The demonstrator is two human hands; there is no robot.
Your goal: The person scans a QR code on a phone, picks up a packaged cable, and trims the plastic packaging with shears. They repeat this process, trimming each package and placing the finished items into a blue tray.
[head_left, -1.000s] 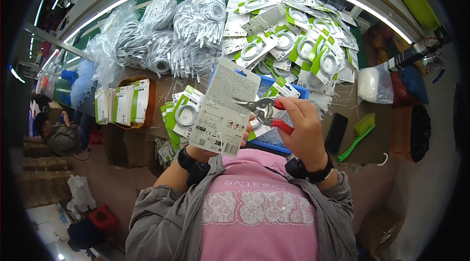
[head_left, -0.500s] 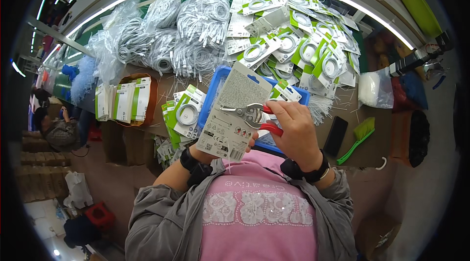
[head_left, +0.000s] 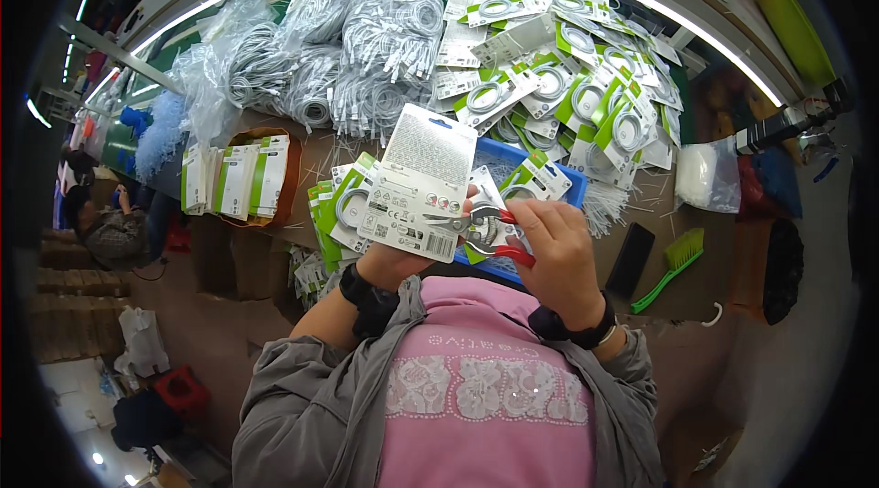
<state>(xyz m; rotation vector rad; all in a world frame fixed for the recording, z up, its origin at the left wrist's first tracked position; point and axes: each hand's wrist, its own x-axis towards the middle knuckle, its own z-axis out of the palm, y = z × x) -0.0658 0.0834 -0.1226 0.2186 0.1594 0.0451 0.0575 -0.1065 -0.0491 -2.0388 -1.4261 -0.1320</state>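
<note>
My left hand [head_left: 396,266] grips a grey-white printed packaging card [head_left: 426,163] by its lower part, back side facing me. The card stands nearly upright and has a blue hang slot at its top. My right hand [head_left: 560,245] is closed around red-handled cutting shears [head_left: 482,224]. Their blades lie over the card's lower right corner; I cannot tell if they touch it. Behind the hands is a blue basket [head_left: 578,184], partly hidden, with green-and-white carded cables [head_left: 542,178] in and over it. More carded cables [head_left: 352,204] lean just left of the card.
A heap of carded cables [head_left: 549,81] covers the back right, beside bagged white cable bundles [head_left: 389,48]. An orange-brown box [head_left: 291,178] of cards stands left. At right lie a black phone [head_left: 630,259], a green brush [head_left: 673,268] and white ties [head_left: 600,206].
The card has moved left and turned more upright. The shears have gone from the card's middle to its lower right corner. A thin white strip below the card no longer shows.
</note>
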